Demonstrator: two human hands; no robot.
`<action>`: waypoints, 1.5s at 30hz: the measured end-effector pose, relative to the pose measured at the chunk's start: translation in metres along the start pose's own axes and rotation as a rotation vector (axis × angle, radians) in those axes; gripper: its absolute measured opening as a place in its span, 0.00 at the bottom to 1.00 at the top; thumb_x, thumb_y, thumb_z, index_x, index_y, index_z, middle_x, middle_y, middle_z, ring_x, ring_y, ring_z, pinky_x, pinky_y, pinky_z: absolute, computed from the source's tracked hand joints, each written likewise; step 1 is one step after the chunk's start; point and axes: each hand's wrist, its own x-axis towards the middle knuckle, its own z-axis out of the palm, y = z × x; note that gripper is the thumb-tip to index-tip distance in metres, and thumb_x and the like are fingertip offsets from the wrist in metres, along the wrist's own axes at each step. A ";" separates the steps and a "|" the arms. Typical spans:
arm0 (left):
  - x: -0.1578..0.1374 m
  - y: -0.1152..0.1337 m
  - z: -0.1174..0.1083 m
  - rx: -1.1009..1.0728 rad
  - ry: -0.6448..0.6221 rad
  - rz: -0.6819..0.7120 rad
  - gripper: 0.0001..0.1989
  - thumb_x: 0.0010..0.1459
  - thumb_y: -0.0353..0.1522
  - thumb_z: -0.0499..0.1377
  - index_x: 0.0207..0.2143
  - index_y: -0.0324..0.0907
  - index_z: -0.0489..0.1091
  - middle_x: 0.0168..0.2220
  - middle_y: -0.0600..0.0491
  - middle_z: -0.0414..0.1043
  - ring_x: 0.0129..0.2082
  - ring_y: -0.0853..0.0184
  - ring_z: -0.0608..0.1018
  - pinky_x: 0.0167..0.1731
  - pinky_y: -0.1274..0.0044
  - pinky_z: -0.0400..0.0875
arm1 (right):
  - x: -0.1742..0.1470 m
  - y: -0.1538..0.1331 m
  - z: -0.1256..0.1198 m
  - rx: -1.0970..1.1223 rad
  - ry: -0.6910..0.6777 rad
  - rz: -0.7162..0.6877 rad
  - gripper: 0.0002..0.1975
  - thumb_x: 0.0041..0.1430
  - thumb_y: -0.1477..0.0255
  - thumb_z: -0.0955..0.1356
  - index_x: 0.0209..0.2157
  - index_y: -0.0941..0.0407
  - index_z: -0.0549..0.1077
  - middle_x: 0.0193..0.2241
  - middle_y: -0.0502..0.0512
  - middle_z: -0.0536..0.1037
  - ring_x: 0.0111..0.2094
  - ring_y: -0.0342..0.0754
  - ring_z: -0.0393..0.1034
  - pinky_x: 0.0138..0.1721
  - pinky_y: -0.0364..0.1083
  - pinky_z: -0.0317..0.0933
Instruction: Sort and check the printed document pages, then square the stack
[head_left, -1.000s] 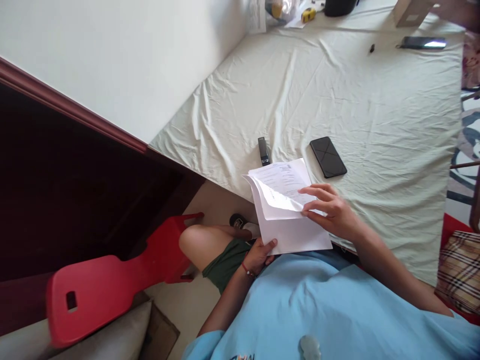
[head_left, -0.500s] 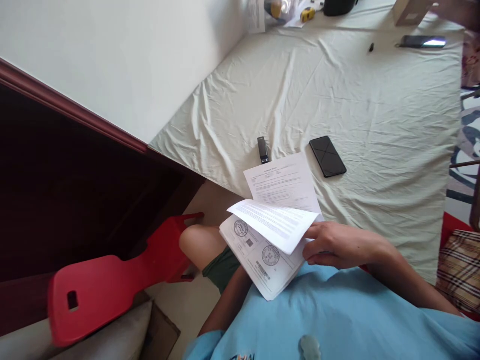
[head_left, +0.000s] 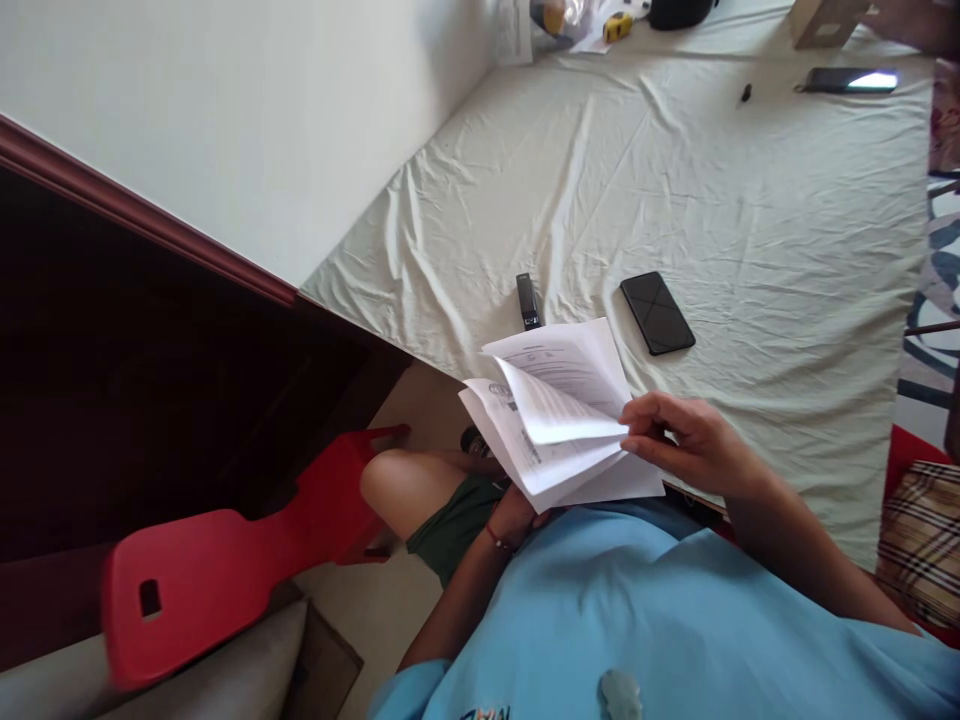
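A sheaf of printed sheets (head_left: 499, 420) is held up at the table's near edge, tilted, with round stamps on one page. Beneath its lower edge is my left hand (head_left: 516, 515), its fingers mostly hidden behind the paper it supports. My right hand (head_left: 679, 440) pinches the right edge of a lifted, curled sheet (head_left: 559, 412) between thumb and fingers. Another printed sheet (head_left: 592, 365) lies behind, partly covered by the raised pages. Just beyond it, a small black stapler (head_left: 528, 300) rests on the cloth. To the right lies a black phone (head_left: 658, 313).
A pale cloth (head_left: 787, 230) covers the table, which meets a white wall on the left. At the far side are a yellow tape measure (head_left: 617, 27), a cardboard box (head_left: 825, 22) and another dark device (head_left: 851, 80). A red plastic chair (head_left: 202, 590) stands lower left.
The sheaf has moved up and away from my body, over the table edge. My right hand has risen with the sheet edge, and my left hand has come into view.
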 end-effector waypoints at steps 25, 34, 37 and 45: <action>0.003 -0.002 0.001 -0.119 -0.061 0.004 0.35 0.39 0.54 0.73 0.37 0.34 0.71 0.24 0.53 0.73 0.12 0.81 0.57 0.11 0.81 0.43 | 0.018 0.103 0.034 -0.335 0.302 0.263 0.36 0.63 0.57 0.68 0.68 0.56 0.59 0.58 0.68 0.73 0.60 0.63 0.67 0.59 0.64 0.62; 0.005 -0.004 -0.003 -0.098 -0.111 0.028 0.34 0.44 0.56 0.70 0.34 0.34 0.69 0.24 0.53 0.73 0.11 0.82 0.56 0.12 0.80 0.41 | 0.022 0.086 0.034 -0.222 0.477 0.240 0.27 0.61 0.63 0.69 0.60 0.53 0.68 0.44 0.58 0.81 0.47 0.55 0.75 0.53 0.58 0.68; 0.005 -0.005 -0.004 -0.099 -0.118 0.035 0.33 0.45 0.55 0.70 0.34 0.34 0.69 0.23 0.52 0.72 0.11 0.81 0.55 0.12 0.81 0.41 | 0.023 0.080 0.031 -0.159 0.430 0.197 0.13 0.62 0.63 0.70 0.46 0.52 0.76 0.38 0.54 0.80 0.39 0.51 0.75 0.46 0.53 0.69; 0.006 -0.008 -0.002 -0.024 -0.114 0.097 0.29 0.50 0.54 0.66 0.34 0.35 0.69 0.21 0.53 0.70 0.12 0.79 0.55 0.13 0.80 0.44 | 0.021 0.053 0.021 -0.028 0.094 -0.205 0.02 0.64 0.71 0.70 0.38 0.52 0.78 0.37 0.55 0.79 0.45 0.52 0.73 0.50 0.53 0.67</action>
